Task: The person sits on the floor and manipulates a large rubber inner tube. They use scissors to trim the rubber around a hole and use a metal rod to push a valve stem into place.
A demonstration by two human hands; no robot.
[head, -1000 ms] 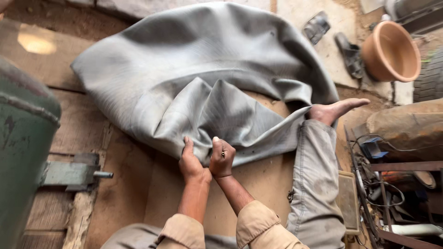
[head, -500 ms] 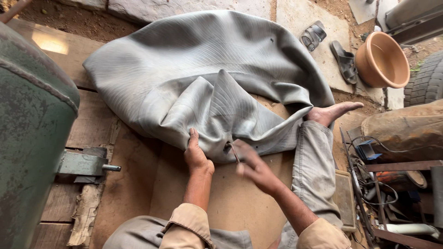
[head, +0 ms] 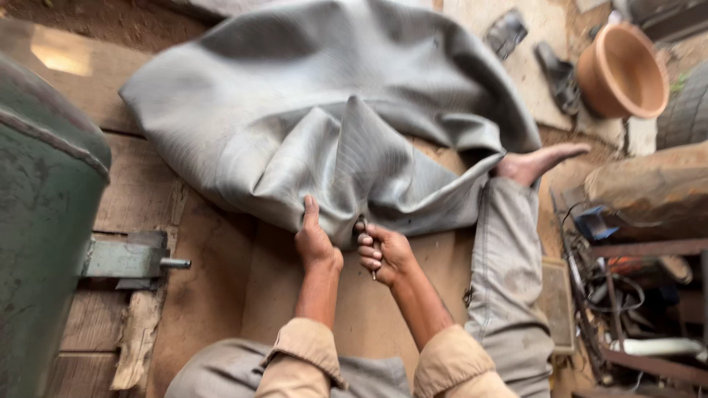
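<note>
- A large grey rubber sheet (head: 332, 125), ridged and crumpled like a deflated inner tube, lies spread over a wooden plank floor (head: 199, 295) and fills the upper middle of the view, from about 10 o'clock to 2 o'clock.
- The left hand (head: 317, 239) is just below centre, its fingers closed over the sheet's near edge and the thumb pointing up along the rubber.
- The right hand (head: 383, 254) is just beside it at 3 o'clock, curled shut around a thin dark tool (head: 365, 236) whose tip meets the same edge.
- A bare foot (head: 538, 162) rests at 2 o'clock, touching the sheet's right corner.
- A terracotta bowl (head: 623, 70) sits at 1 o'clock, well apart from the sheet.
- A green metal drum (head: 37, 221) stands at 9 o'clock.
</note>
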